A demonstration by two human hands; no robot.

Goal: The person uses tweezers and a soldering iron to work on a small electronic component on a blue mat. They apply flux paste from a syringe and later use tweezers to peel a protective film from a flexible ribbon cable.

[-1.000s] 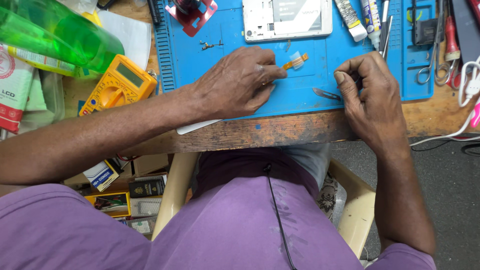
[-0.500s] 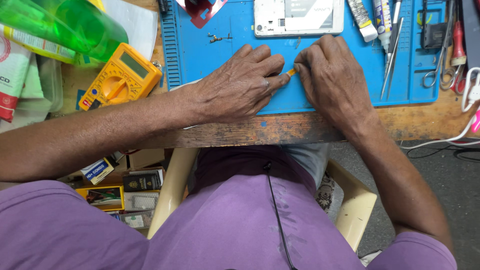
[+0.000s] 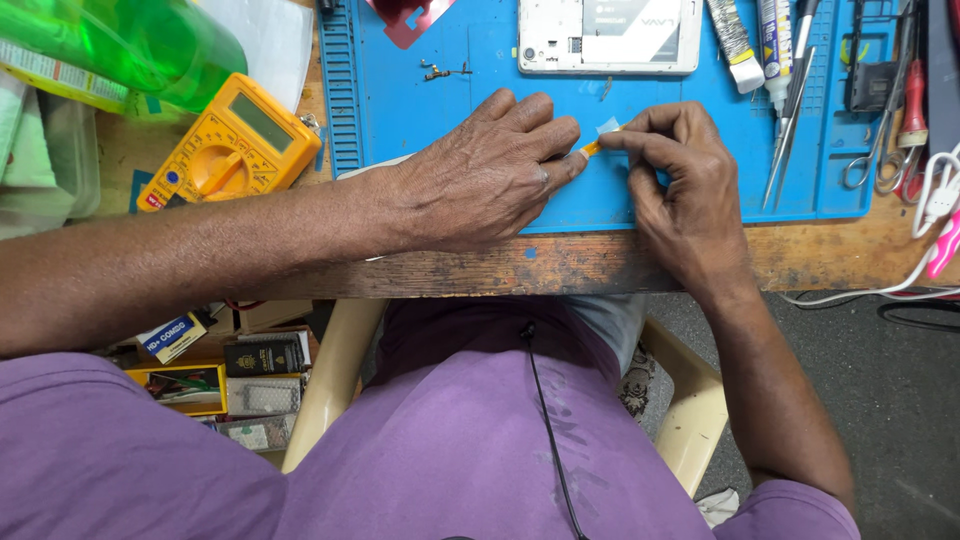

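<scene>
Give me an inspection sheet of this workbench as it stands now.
Surface: blue work mat on a worn wooden bench.
Job's things: small orange strip with a pale tab, pinched between both hands over the mat.
Clutter: yellow multimeter, white phone lying back-open, green bottle, tweezers, scissors, glue tubes.
Grippers: left hand and right hand, fingertips meeting on the strip.
Cables: white cable along the bench edge.
Surroundings: small boxes below the bench, cream plastic chair.
</scene>
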